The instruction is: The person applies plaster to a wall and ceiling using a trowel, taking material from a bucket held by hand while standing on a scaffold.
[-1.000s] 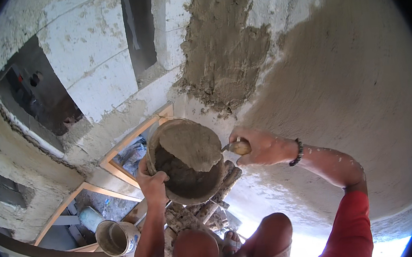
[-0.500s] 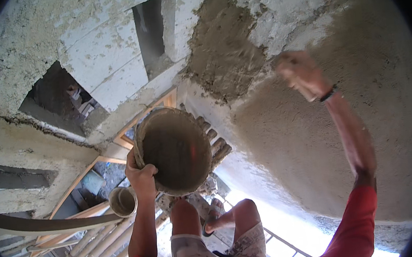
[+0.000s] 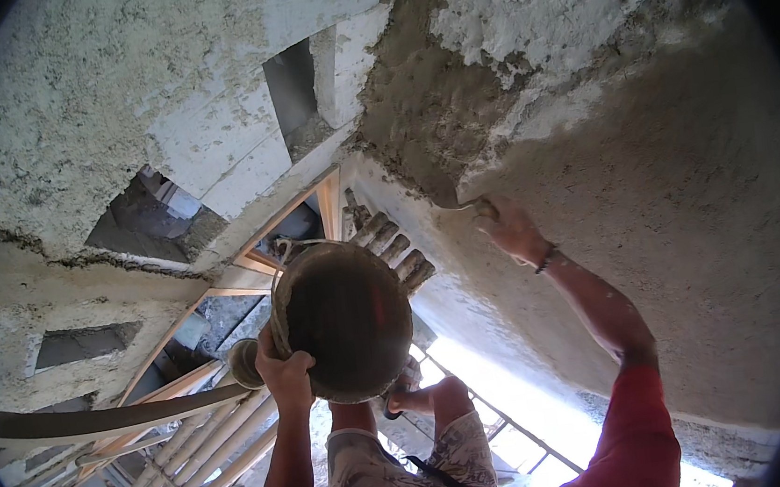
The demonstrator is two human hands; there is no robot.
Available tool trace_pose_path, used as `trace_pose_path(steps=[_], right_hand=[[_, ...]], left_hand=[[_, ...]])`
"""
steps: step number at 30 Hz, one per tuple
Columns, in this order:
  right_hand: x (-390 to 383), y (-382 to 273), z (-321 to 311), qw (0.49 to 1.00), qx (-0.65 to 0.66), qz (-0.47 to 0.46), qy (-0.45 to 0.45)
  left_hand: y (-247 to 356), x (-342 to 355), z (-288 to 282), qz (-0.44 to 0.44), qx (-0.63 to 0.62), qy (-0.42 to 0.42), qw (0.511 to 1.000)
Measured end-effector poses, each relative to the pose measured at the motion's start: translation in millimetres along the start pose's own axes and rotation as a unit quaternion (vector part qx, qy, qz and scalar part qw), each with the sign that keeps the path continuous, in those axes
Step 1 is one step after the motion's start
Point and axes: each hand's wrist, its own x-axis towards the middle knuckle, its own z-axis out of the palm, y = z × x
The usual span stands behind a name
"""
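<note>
My left hand (image 3: 287, 371) grips the rim of a round, mortar-stained bucket (image 3: 346, 318), thumb over the edge. The bucket's inside is dark, so I cannot make out how much it holds. Out to the right, my right hand (image 3: 513, 234) is closed round the handle of a trowel (image 3: 455, 205). Its thin blade meets the lower edge of a dark, wet mortar patch (image 3: 432, 98) in the wall corner. Smoother grey-brown plaster (image 3: 632, 220) covers the wall beside that hand.
Rough whitish wall (image 3: 564, 1) borders the wet patch. Square openings (image 3: 158, 219) pierce the left wall. Beyond the bucket stand rounded poles (image 3: 390, 243) and a wooden frame (image 3: 330, 207). A small container (image 3: 244, 364) and bamboo poles (image 3: 190, 460) lie at lower left, below a curved dark band (image 3: 97, 420).
My right hand has come down and left, bringing the trowel to the lower edge of the wet mortar. The bucket in my left hand sits slightly lower in view.
</note>
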Motion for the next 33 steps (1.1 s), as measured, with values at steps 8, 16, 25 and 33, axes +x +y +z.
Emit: trace_pose_path(steps=[8,16,25,33], right_hand=[[101.5,65.7,82.4,0.985,0.046,0.028,0.162],[65.8,50.2,7.1,0.975,0.098,0.057,0.189],[9.8,0.3,-74.3,0.974,0.048,0.059,0.212],[-25.4,-69.3,-162.8,0.969,-0.155,-0.059,0.182]], left_hand=[[27.2,-22.0,-37.3,-0.01,0.079,0.01,0.997],[45.0,-29.4,-56.7,-0.01,0.091,0.025,0.995],[79.9,-42.5,-43.0,-0.023,0.026,0.018,0.999],[95.6,-54.9,-36.6,-0.01,0.015,0.001,1.0]])
